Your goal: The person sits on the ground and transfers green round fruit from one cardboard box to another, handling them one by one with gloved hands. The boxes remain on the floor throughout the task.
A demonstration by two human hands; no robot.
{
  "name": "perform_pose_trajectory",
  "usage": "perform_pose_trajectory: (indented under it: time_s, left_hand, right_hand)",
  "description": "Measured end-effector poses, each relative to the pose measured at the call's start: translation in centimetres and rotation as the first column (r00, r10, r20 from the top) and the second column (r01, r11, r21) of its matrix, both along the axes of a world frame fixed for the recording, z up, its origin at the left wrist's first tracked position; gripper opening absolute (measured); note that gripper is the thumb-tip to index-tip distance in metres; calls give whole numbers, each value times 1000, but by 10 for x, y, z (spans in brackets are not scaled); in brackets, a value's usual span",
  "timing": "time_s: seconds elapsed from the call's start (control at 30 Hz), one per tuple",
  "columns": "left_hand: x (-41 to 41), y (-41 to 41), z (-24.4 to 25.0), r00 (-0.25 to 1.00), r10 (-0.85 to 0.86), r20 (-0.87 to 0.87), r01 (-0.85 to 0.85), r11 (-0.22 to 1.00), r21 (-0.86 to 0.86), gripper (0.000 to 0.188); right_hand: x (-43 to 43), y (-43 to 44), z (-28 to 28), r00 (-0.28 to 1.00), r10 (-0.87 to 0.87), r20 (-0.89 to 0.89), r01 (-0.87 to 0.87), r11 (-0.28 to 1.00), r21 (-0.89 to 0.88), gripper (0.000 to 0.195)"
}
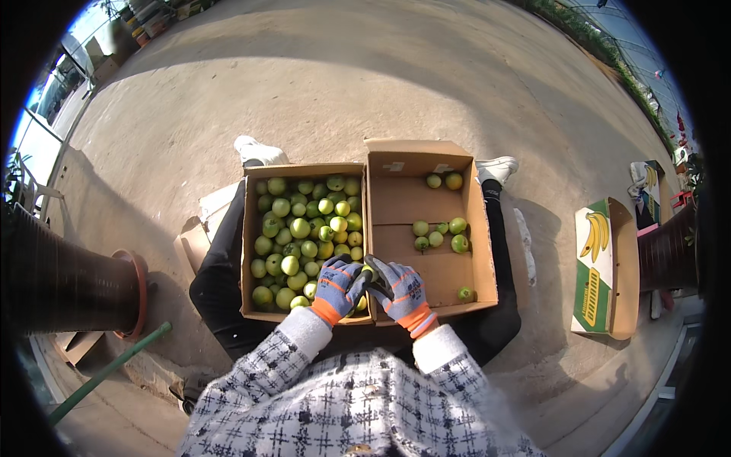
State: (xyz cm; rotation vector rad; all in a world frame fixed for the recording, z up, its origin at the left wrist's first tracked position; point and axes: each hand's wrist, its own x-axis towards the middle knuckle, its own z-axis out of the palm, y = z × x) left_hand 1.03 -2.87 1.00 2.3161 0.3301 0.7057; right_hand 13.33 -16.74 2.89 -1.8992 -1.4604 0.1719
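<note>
Between my legs two open cardboard boxes stand side by side. The left cardboard box (247,228) is filled with green round fruits, likely tomatoes (300,228); a few look yellowish. In the right cardboard box (394,200) lie several more green tomatoes (457,225), mostly along its right side. My left hand (341,285) and my right hand (400,290), both in grey and orange work gloves with dark fingertips, meet above the walls between the boxes. Both sets of fingers are closed around one green tomato (368,272), which they partly hide.
A banana carton (594,268) stands on the concrete floor (297,97) at the right. On the left are a large dark plant pot (74,274) with a reddish rim and a green pole (108,372). My white shoes (497,169) flank the boxes.
</note>
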Motion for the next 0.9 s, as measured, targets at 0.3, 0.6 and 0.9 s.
perform_pose_trajectory:
  time_s: [0.3, 0.6, 0.9]
  left_hand:
    - [19, 46, -2, 782, 510, -358, -225, 767, 600, 66]
    - [13, 49, -27, 915, 344, -210, -275, 914, 297, 30]
    - [5, 6, -16, 997, 58, -58, -53, 995, 86, 14]
  right_hand:
    - [10, -3, -37, 402, -144, -904, 456, 888, 61, 35]
    - [25, -20, -35, 170, -21, -985, 656, 748, 98, 55]
    - [0, -1, 0, 995, -94, -25, 95, 993, 74, 61]
